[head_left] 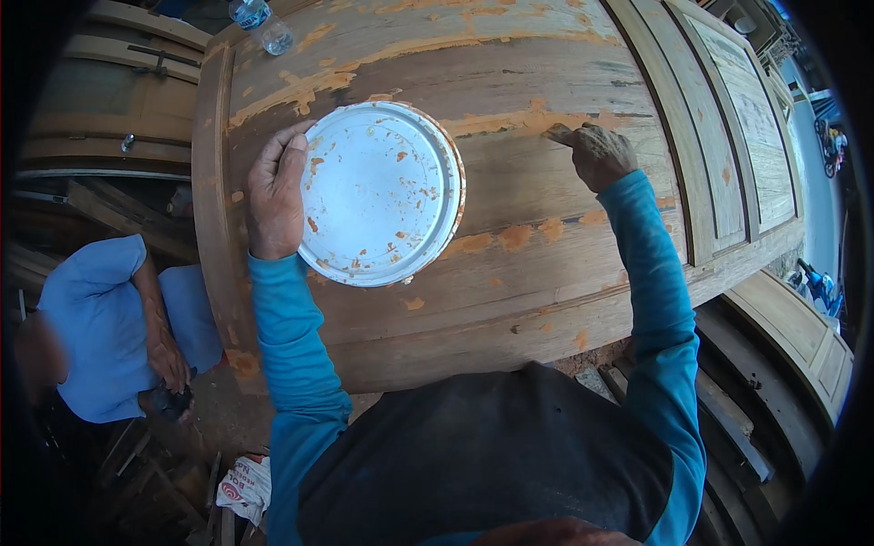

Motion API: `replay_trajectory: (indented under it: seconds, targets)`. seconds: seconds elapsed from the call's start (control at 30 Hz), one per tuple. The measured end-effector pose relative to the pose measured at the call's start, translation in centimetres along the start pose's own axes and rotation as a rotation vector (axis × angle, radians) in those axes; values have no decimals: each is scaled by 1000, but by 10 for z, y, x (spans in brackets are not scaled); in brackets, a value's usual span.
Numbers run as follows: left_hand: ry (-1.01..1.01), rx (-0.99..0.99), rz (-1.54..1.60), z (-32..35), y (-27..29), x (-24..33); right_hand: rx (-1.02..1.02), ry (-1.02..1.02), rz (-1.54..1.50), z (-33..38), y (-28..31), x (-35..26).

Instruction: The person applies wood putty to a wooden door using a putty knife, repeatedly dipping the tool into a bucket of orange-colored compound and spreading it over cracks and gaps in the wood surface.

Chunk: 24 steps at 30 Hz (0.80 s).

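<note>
My left hand (279, 194) grips the left rim of a round white bucket lid (378, 196), thumb on top and fingers beneath. Smears of orange filler dot the lid, which covers part of a wooden door panel (537, 196) lying flat. To the right, my right hand (601, 156) is closed around a putty knife (559, 136); its handle is hidden in the fist. The blade points left and lies at an orange filler streak (496, 124) along a seam in the wood. More filler patches (515, 238) mark the boards nearer to me.
A clear plastic bottle (262, 27) stands at the panel's far left. Below the left edge, a person in a blue shirt (100, 291) sits close by. Other wooden doors (137, 100) lean at the left; stacked frames (765, 364) fill the lower right. A white sack (246, 487) lies on the floor.
</note>
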State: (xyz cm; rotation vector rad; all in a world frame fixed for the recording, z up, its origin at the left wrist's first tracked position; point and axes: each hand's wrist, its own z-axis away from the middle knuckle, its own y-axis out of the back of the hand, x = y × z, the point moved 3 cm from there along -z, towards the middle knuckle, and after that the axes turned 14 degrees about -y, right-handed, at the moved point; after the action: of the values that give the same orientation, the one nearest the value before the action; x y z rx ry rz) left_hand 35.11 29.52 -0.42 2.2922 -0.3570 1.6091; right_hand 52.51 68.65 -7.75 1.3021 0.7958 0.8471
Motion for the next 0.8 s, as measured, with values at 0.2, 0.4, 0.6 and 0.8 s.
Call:
replay_trajectory:
  seconds: [0.2, 0.4, 0.6, 0.8]
  targets:
    - [-1, 3, 32, -2, -2, -2, 97, 131, -36, -11, -8, -9]
    - [-27, -7, -16, -1, 2, -3, -52, -122, 61, -2, 21, 22]
    - [-25, -7, 39, -2, 0, -6, 151, -30, -183, 3, -47, 45]
    - [-52, -9, 4, -4, 1, -8, -77, -182, -190, 2, -8, 37]
